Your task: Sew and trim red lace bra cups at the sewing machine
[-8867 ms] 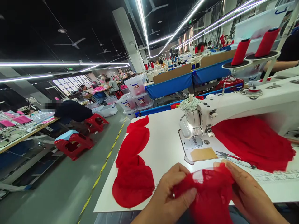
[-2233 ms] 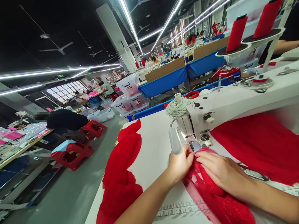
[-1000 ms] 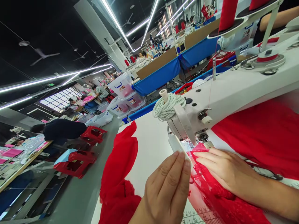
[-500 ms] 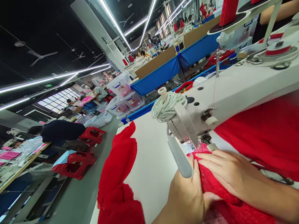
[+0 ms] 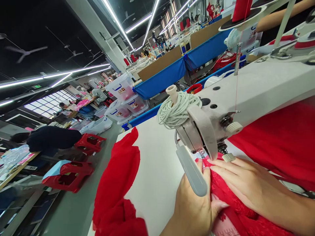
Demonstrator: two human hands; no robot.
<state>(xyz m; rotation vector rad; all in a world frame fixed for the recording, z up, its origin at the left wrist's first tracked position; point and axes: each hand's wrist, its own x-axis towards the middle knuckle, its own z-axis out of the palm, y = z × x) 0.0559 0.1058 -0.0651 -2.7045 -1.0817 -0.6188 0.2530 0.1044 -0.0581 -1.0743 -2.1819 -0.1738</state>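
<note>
My left hand [image 5: 193, 200] rests at the sewing machine's needle area, its fingers stretched toward the presser foot [image 5: 202, 154] and its thumb out on the red lace fabric [image 5: 236, 200]. A grey lever [image 5: 192, 170] hides part of those fingers. Across the same fabric lies my right hand [image 5: 248, 183], fingers extended flat and pointing at the foot; its thumb is hidden. The fabric's front edge runs under the sewing machine head [image 5: 197, 127]. Pink printed ruler markings [image 5: 225, 226] show beneath the fabric by my left thumb.
Bunched red cloth [image 5: 118, 183] lies along the white table's left side [image 5: 155, 144]. More red cloth [image 5: 278, 137] spreads behind the machine arm. A pale cord coil [image 5: 178, 109] sits on the machine head. Red stools [image 5: 71, 175], stacked plastic bins [image 5: 123, 88] and co-workers stand beyond.
The view has shifted slightly, so the machine looks larger and background things sit further left. Both hands stay on the lace fabric by the presser foot. More of the ruler markings shows now.
</note>
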